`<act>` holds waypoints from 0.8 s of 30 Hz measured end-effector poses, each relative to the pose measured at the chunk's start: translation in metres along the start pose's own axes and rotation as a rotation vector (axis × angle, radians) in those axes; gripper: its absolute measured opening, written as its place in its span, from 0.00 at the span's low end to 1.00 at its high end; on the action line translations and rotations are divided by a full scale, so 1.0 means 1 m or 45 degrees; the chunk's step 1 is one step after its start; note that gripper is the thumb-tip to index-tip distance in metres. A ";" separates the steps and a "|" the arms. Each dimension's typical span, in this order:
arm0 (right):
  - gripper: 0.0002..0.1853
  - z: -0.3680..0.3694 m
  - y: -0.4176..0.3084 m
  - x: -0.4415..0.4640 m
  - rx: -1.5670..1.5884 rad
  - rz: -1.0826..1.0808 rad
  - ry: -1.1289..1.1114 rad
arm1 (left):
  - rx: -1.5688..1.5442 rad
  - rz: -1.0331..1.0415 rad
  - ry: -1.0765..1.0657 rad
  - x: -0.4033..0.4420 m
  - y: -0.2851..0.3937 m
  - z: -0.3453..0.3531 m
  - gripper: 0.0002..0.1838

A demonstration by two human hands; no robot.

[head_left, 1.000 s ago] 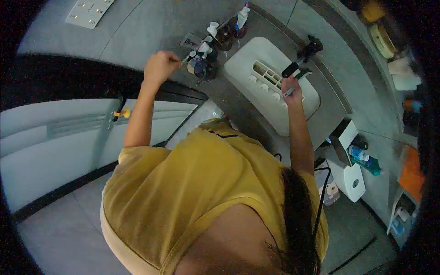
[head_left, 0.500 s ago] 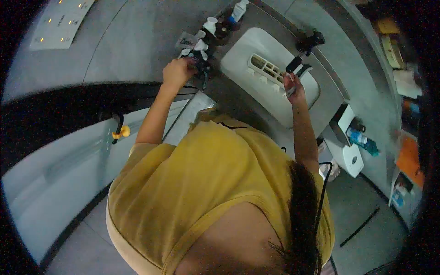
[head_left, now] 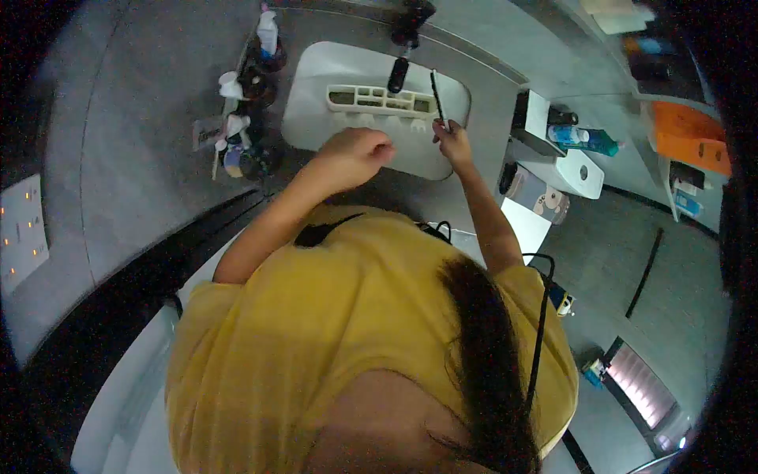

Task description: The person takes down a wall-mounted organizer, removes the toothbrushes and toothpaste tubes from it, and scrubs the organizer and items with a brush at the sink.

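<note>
My left hand (head_left: pixel 355 158) is closed in front of the white basin (head_left: pixel 304 118); whether anything small is inside it I cannot make out. My right hand (head_left: pixel 452 142) grips a thin dark-and-white stick-shaped item (head_left: pixel 439 99) that points up over the basin's right part. A cream rack with compartments (head_left: pixel 381 100) lies in the basin, with small prongs along its lower side. The dark faucet (head_left: pixel 399 73) reaches over the rack, between it and the stick-shaped item.
Bottles and cups, including a white spray bottle (head_left: pixel 268 33), stand left of the basin. At the right are a white-and-dark box (head_left: pixel 533 118), a teal bottle (head_left: pixel 600 142) and an orange item (head_left: pixel 687 136). A switch panel (head_left: pixel 24 229) is at far left.
The view has turned, so the basin now lies further left. My left hand has left the bottles and come to the basin's front. The stick-shaped item in my right hand now points upward.
</note>
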State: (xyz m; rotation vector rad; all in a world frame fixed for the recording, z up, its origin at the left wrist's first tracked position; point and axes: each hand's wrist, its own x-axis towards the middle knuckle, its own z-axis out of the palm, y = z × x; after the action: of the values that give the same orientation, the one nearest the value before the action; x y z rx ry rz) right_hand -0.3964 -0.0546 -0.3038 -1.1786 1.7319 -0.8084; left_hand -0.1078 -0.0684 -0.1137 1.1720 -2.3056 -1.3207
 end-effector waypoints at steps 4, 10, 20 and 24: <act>0.17 -0.020 -0.009 -0.001 0.449 -0.046 0.213 | 0.572 -0.301 0.047 0.087 -0.074 0.063 0.13; 0.24 -0.004 -0.006 0.031 0.172 0.198 0.294 | 0.741 -0.758 0.185 0.136 -0.185 0.109 0.24; 0.18 -0.001 0.006 0.058 -0.164 0.063 0.185 | 0.700 -0.682 0.441 0.149 -0.197 0.110 0.31; 0.14 -0.008 0.017 0.072 -0.121 0.168 0.116 | 0.501 -0.614 0.467 0.145 -0.157 0.084 0.37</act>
State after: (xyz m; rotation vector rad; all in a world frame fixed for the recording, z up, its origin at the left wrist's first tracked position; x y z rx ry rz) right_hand -0.4225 -0.1162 -0.3363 -1.0912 1.9196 -0.7168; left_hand -0.1659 -0.1662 -0.3136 2.0021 -2.1334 -0.6825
